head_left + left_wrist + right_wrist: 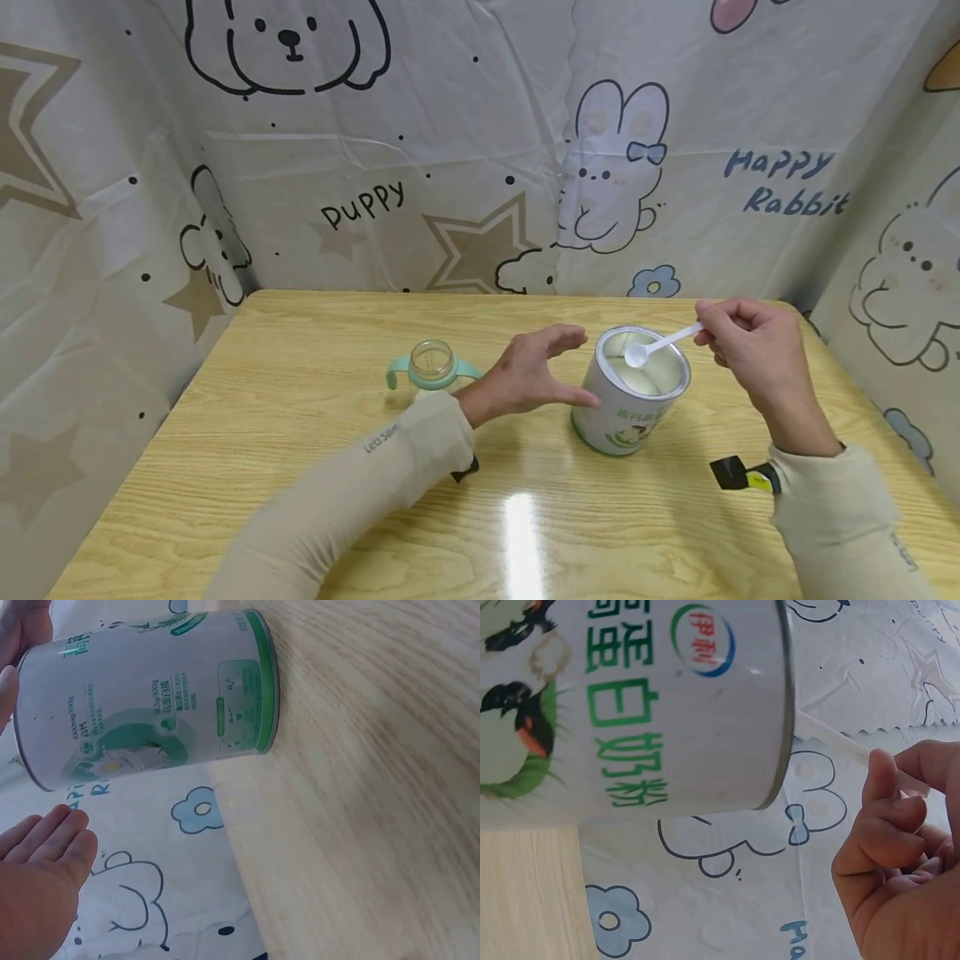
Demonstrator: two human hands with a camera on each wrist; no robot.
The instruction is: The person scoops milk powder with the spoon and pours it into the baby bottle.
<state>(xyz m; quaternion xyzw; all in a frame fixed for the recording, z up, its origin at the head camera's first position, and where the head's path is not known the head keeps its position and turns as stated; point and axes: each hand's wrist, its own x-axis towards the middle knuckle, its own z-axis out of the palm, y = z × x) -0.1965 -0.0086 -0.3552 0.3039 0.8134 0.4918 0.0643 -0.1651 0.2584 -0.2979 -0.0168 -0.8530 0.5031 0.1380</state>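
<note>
An uncovered milk powder can (611, 421) stands upright on the table, pale powder (637, 382) showing inside. My right hand (761, 354) pinches the handle end of a small white scoop (677, 335), whose bowl is over the can's mouth. In the right wrist view the handle (836, 740) runs from between thumb and forefinger behind the can's rim. My left hand (525, 371) is spread at the can's left side, thumb tip right at its wall. From the left wrist, its fingers (52, 844) appear extended, with a gap to the can.
A baby bottle (432, 358) with mint green handles and no lid stands behind my left forearm, partly hidden by it. The wooden table (315, 358) ends at a printed cloth backdrop (480, 150), which also hangs along both sides.
</note>
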